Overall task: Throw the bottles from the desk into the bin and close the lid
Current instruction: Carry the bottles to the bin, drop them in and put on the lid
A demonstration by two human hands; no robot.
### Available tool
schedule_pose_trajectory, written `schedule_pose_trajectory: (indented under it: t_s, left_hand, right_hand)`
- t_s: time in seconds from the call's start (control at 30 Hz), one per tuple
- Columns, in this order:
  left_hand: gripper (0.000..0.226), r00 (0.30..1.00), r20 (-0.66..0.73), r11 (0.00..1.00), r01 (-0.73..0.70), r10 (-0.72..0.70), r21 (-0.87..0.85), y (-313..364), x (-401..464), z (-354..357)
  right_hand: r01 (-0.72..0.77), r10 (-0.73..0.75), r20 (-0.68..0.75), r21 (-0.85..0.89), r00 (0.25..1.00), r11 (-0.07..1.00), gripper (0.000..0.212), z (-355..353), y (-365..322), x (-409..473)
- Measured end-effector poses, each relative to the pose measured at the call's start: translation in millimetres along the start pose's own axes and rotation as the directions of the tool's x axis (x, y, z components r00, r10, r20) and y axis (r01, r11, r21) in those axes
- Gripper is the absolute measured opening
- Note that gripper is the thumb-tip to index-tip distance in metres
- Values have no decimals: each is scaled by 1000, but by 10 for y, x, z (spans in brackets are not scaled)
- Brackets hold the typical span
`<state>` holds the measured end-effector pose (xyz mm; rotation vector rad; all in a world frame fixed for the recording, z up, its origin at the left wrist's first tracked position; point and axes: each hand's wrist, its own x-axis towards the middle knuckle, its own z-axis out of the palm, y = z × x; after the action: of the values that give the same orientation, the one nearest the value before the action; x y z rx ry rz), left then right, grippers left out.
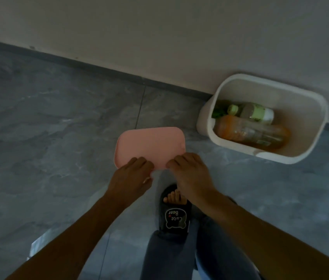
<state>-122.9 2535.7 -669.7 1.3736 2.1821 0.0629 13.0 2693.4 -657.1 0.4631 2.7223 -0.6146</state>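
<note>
Left hand (132, 174): fingers bent together over the near edge of the pink lid (150, 149), tips on its top face; thumb hidden, so a full grip underneath cannot be confirmed. Right hand (190, 174): fingers likewise close together, curled onto the lid's near right corner. Lid is level, above the grey floor (58, 138), left of the bin.

White bin (319, 126) stands open against the wall (159, 37). Inside: orange bottle (250, 133) lying on its side, green-capped bottle (250, 112) just behind it, touching.

Slipper (174, 211) below the hands.
</note>
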Motion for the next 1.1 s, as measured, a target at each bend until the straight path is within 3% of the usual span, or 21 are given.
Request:
schedule_pose_trajectory:
  t_s: [0.23,0.5,0.6,0.73,0.83,0.9,1.0,1.1]
  left_hand:
    - [21,1000,8,996,25,-25,-85,643,-636,-1170]
    - [32,1000,12,992,15,-14,-124,1673,-712,-2060]
    - [34,994,27,943,107,-104,-315,2048,-567,-2213]
    - [24,960,77,652,240,-268,-719,2465,-340,-2323]
    - [20,910,203,302,320,-361,-898,2675,-137,-2242]
    - [19,868,292,42,336,-402,-941,2777,11,-2091]
    - [12,832,382,-375,231,-402,-898,2849,222,-1793]
    - [16,805,443,-583,153,-395,-798,2861,452,-1501]
  right_hand:
    - [-38,48,-70,135,996,990,42,-1079,-349,-743]
    - [-83,89,-152,43,984,996,36,-2419,-281,-1354]
    - [-64,68,-204,25,977,998,35,-2779,-110,-1481]
    - [-71,90,-350,67,933,995,41,-2971,202,-1547]
    - [-181,227,-427,148,875,972,48,-2882,405,-1560]
    - [-267,328,-421,198,846,943,50,-2725,531,-1564]
    - [-351,410,-359,220,838,910,54,-2421,723,-1542]
    - [-412,449,-245,191,859,891,63,-2132,894,-1482]
